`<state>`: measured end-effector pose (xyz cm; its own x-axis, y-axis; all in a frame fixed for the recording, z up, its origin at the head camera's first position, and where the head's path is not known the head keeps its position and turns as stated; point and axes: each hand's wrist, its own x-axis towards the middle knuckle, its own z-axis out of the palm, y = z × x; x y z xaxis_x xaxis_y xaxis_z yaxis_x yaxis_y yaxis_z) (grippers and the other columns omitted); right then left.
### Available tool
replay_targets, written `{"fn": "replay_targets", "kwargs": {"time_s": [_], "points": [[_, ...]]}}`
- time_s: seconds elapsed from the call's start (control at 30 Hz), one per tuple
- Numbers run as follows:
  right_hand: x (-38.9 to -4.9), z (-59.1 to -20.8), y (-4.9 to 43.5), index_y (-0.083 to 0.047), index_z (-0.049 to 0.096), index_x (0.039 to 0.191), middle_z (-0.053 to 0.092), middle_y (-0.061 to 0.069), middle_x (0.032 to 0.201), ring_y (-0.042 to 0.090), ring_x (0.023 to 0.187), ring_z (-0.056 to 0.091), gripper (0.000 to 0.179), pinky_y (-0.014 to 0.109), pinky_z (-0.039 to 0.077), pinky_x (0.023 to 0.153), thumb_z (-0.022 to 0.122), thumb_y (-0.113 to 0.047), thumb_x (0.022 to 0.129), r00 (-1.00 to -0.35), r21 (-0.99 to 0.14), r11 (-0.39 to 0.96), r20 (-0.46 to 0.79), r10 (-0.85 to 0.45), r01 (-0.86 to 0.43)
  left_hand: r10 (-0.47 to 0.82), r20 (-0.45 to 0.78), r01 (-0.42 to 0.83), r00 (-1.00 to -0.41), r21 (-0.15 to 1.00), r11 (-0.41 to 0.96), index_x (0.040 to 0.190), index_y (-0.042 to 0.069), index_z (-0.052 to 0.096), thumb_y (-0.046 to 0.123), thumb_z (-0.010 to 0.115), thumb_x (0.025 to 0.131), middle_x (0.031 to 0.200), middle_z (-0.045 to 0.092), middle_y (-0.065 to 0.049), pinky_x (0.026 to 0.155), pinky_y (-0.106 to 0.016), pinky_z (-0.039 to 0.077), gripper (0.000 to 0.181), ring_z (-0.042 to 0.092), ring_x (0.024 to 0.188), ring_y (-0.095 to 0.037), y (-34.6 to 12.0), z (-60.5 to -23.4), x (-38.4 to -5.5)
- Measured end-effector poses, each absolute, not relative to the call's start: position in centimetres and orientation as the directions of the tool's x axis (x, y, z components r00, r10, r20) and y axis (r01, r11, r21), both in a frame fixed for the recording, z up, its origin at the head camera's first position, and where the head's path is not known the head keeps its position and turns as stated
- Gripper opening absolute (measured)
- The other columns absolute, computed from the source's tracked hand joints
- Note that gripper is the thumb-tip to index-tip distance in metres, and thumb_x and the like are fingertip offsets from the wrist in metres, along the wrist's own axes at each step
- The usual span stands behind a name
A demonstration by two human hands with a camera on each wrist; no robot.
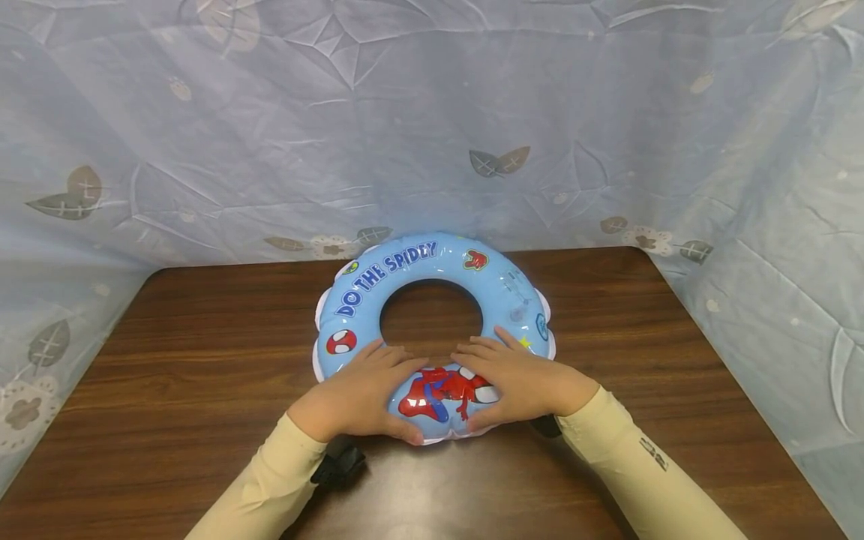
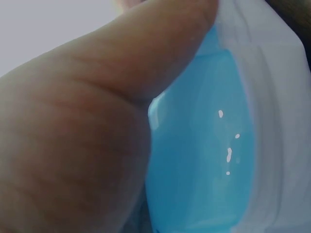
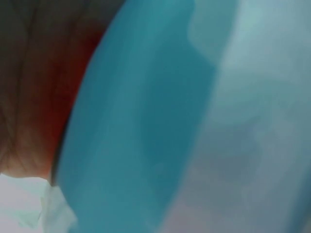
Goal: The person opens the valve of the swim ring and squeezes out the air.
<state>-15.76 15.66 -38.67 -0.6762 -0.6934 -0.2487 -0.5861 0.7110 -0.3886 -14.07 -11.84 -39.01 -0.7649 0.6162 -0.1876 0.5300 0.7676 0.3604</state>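
Note:
An inflated light-blue swim ring (image 1: 405,262) lies on the brown wooden table (image 1: 223,337). It has a scalloped white edge, the words "DO THE SPIDEY" and a red-and-blue cartoon figure on its near side. My left hand (image 1: 361,394) grips the near left part, fingers over the tube toward the hole and thumb at the outer edge. The near right part is held by my right hand (image 1: 523,379) in much the same way. In the left wrist view, the thumb (image 2: 146,48) lies against the ring. Blue tube fills much of the blurred right wrist view.
A pale blue-grey cloth (image 1: 418,135) with leaf and flower prints hangs behind the table and down its sides. The far rim of the ring reaches the table's back edge. A black strap (image 1: 340,461) shows at the left wrist.

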Motion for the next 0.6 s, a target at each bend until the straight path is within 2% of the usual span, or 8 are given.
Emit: {"fn": "replay_targets", "kwargs": {"time_s": [0.6], "points": [[-15.71, -38.66, 15.63, -0.014, 0.043, 0.158, 0.04, 0.008, 0.164, 0.033, 0.154, 0.027, 0.096, 0.058, 0.001, 0.126, 0.08, -0.059, 0.081, -0.676, -0.392, 0.711, -0.25, -0.693, -0.584, 0.609, -0.193, 0.525, -0.769, 0.352, 0.775, 0.152, 0.019, 0.051, 0.066, 0.085, 0.07, 0.149, 0.055, -0.003, 0.126, -0.054, 0.018, 0.1, 0.043, 0.144, -0.026, -11.79, -39.07, -14.04]]}}
